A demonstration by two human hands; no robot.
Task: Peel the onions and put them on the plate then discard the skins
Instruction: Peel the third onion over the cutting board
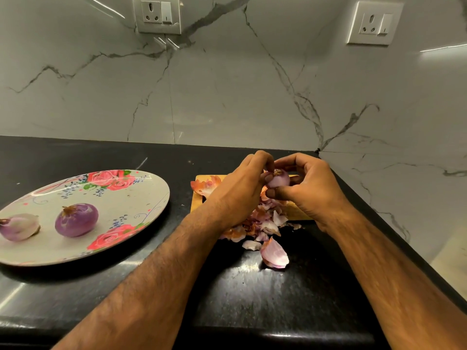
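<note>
Both hands meet above the wooden cutting board (199, 200) around a small purple onion (279, 178). My right hand (308, 183) holds the onion with fingers curled over it and the thumb under it. My left hand (240, 188) pinches at the onion's top-left side. Below the hands lies a heap of loose onion skins (262, 223), and one thick pale piece (275, 253) lies nearer to me on the counter. On the left, a floral plate (131, 198) carries two peeled onions: a purple one (76, 219) and a paler one (19, 226).
The black stone counter (252, 299) runs to a marble wall behind and a marble side wall on the right, forming a corner just past the board. Two wall sockets (158, 15) (374, 24) sit high on the walls. The counter's front edge is near me.
</note>
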